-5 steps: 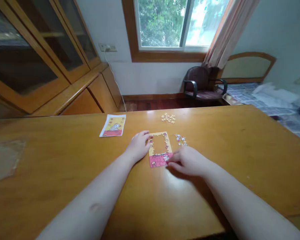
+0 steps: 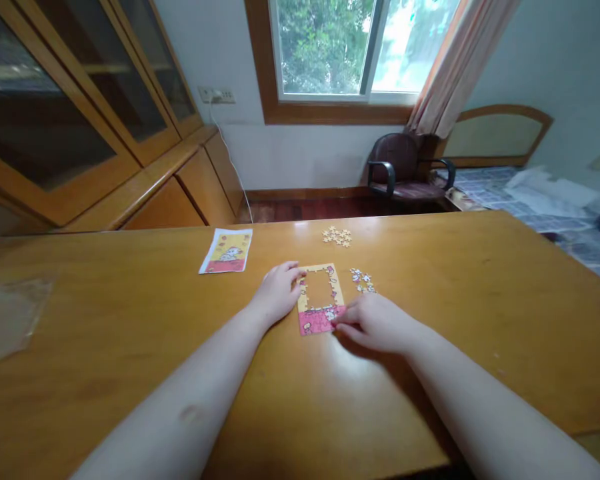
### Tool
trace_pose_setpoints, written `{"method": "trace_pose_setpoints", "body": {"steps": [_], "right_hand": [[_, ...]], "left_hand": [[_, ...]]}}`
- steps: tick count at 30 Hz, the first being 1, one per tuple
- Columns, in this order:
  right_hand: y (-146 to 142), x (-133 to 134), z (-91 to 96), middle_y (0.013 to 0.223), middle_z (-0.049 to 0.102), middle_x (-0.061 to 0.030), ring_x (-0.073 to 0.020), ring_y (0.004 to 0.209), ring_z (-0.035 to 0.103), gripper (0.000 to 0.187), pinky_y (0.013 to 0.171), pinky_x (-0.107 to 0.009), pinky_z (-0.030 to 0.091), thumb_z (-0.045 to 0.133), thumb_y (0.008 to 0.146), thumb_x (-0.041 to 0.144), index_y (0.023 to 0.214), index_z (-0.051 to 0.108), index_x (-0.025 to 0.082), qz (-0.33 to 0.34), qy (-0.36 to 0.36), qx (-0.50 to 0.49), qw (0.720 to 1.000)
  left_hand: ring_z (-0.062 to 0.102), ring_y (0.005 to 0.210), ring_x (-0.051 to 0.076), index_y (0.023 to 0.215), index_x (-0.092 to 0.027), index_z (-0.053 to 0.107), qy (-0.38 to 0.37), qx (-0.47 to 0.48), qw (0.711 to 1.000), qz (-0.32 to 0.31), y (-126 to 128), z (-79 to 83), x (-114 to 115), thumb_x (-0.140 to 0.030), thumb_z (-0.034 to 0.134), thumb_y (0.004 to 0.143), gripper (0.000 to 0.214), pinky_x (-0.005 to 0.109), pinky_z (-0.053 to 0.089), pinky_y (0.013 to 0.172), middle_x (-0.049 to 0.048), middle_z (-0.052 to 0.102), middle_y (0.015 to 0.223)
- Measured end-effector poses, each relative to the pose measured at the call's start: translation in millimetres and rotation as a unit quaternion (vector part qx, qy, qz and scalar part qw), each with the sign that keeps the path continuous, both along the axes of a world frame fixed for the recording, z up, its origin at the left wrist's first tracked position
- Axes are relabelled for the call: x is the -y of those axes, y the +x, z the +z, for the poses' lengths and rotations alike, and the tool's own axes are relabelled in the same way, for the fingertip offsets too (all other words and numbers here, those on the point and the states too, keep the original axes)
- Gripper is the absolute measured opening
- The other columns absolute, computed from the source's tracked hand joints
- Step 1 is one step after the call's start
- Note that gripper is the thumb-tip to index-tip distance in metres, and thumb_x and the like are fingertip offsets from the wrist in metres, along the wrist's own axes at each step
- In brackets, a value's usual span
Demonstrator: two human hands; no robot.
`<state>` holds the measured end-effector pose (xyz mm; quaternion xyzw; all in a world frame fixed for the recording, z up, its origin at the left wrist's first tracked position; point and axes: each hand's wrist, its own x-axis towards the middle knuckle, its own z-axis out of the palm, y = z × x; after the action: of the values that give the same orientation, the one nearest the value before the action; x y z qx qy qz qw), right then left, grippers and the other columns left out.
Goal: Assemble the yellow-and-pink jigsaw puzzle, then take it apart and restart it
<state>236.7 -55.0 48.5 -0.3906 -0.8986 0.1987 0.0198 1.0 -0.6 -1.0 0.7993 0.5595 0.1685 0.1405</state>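
Note:
A half-built jigsaw puzzle [image 2: 321, 297] lies on the wooden table [image 2: 130, 320]; its yellow frame is joined, its pink bottom part is filled and its middle is bare. My left hand [image 2: 279, 291] rests flat beside the puzzle's left edge, fingers stretched onto the frame. My right hand [image 2: 375, 323] lies at the puzzle's lower right corner, fingertips pressed together on the pink edge; whether a piece is in them is hidden. A small group of loose pieces [image 2: 361, 279] sits just right of the puzzle.
Another heap of yellow pieces [image 2: 337, 235] lies farther back. A picture card [image 2: 227, 251] lies at the back left and a clear plastic bag [image 2: 7, 317] at the far left. Behind the table stand a cabinet [image 2: 80, 133] and a dark chair [image 2: 405, 170].

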Motion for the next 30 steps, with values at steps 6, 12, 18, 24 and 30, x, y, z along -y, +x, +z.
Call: {"method": "trace_pose_setpoints", "body": {"steps": [6,12,18,24,30], "right_hand": [[-1.9,-0.2,-4.0,0.078,0.071,-0.0041,-0.0152,0.067,0.06,0.026,0.063,-0.025,0.035,0.049,0.092,0.029,0.094,0.073,0.022,0.025,0.027,-0.002,0.999],[-5.3,-0.4,-10.5,0.084,0.073,-0.0048,-0.0172,0.071,0.063,0.026,0.067,-0.027,0.039,0.049,0.092,0.029,0.101,0.072,0.022,0.027,0.049,-0.003,0.998],[-6.9,-1.0,-17.7,0.094,0.074,-0.007,-0.0202,0.082,0.066,0.029,0.079,-0.031,0.043,0.051,0.092,0.03,0.112,0.069,0.022,0.026,0.058,-0.031,0.998],[-8.6,-1.1,-18.5,0.094,0.074,-0.0073,-0.0205,0.083,0.067,0.029,0.082,-0.032,0.044,0.051,0.092,0.03,0.113,0.069,0.022,0.021,0.059,-0.032,0.998],[-9.9,-0.1,-18.6,0.092,0.074,-0.0071,-0.0205,0.082,0.066,0.029,0.081,-0.032,0.044,0.051,0.092,0.03,0.112,0.07,0.021,0.014,0.059,-0.036,0.998]], "left_hand": [[0.052,0.123,0.027,0.114,-0.02,0.067,0.005,0.0,1.0,-0.003,-1.3,-0.8,-0.1,-0.018,0.05,0.083,0.035,0.045,0.04,0.108,0.0103,0.057,0.133],[0.052,0.123,0.028,0.113,-0.02,0.068,0.004,0.001,1.0,-0.002,-0.6,-0.5,0.2,-0.018,0.049,0.083,0.035,0.045,0.041,0.107,0.0107,0.058,0.132],[0.052,0.123,0.027,0.113,-0.02,0.068,0.007,0.005,1.0,-0.003,-0.7,-1.0,-0.1,-0.017,0.05,0.082,0.036,0.045,0.041,0.107,0.0099,0.058,0.132],[0.053,0.123,0.027,0.112,-0.021,0.068,0.006,0.007,1.0,0.0,-0.7,0.1,0.2,-0.016,0.05,0.081,0.035,0.045,0.041,0.107,0.0097,0.058,0.132],[0.052,0.123,0.028,0.112,-0.02,0.068,0.007,0.008,1.0,-0.001,0.6,-0.1,0.5,-0.015,0.049,0.081,0.036,0.046,0.041,0.106,0.0107,0.058,0.132]]}}
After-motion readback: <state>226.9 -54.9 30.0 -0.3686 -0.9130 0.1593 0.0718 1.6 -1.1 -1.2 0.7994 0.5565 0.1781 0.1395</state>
